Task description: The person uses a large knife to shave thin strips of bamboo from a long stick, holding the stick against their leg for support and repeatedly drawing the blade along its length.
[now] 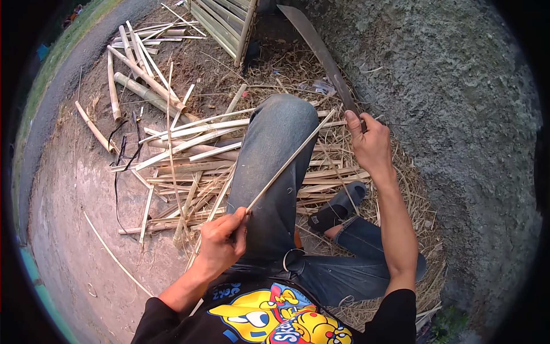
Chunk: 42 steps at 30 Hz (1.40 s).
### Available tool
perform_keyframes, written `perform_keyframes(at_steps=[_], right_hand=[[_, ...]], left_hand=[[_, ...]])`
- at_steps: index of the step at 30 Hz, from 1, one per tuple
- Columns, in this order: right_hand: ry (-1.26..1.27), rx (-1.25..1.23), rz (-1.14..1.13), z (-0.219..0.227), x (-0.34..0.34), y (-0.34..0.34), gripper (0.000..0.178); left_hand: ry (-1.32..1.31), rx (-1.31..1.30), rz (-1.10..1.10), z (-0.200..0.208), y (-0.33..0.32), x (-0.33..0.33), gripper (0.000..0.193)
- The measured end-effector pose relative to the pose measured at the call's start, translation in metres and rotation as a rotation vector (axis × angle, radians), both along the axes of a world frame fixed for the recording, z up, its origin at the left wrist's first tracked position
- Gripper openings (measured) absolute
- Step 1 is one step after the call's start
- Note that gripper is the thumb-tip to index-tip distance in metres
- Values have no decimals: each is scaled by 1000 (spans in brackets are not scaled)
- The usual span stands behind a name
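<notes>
Bamboo lies everywhere on the bare earth: a heap of split strips (pixel 189 166) spreads just left of the person's raised knee (pixel 281 132), and thicker round poles (pixel 137 74) lie farther off toward the upper left. The left hand (pixel 223 241) is closed around the near end of a thin bamboo sliver (pixel 289 160), which slants up across the jeans-clad thigh toward the right hand (pixel 371 143). That hand is clenched on the handle of a long machete (pixel 321 51), its blade pointing up and away along the rough grey wall (pixel 452 114). Dry shavings (pixel 407 195) litter the ground around the black sandal (pixel 338 206) under the right forearm. A slatted bamboo panel (pixel 223 23) stands at the top, cut off by the frame edge. The machete's handle is hidden inside the fist, and whether the sliver's far tip touches the blade cannot be made out.
</notes>
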State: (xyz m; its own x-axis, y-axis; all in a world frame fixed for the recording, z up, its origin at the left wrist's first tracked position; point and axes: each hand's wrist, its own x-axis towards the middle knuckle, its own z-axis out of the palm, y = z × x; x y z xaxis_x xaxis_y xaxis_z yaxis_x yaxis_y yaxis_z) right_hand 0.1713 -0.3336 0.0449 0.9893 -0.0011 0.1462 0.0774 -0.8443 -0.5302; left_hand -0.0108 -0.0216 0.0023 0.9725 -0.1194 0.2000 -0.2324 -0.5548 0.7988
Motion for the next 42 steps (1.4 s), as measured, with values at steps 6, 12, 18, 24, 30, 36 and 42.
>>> perform_keyframes(at_steps=[6,12,18,24,30,36,42], right_hand=[[18,164,157,1,-62,40,60],[-29,-137,488,-20,-113,73,59],[-113,-196,458,-13,-101,66,61],[-19,-38,-47,5,-29,-5,56],[-77,103,185,7,-72,17,55],[-131,-81,457,-25,-106,60,60],[-57,0,205,-21,-56,26,61]], left_hand=[[261,-281,57,14,-8,19,14],[526,-436,15,19,-14,37,18],[399,-402,61,16,-19,33,17],[535,-432,39,12,-1,9,19],[663,-680,-47,12,-5,24,28],[927,-896,-114,20,-7,42,30],[1016,-998,-132,19,-1,14,27]])
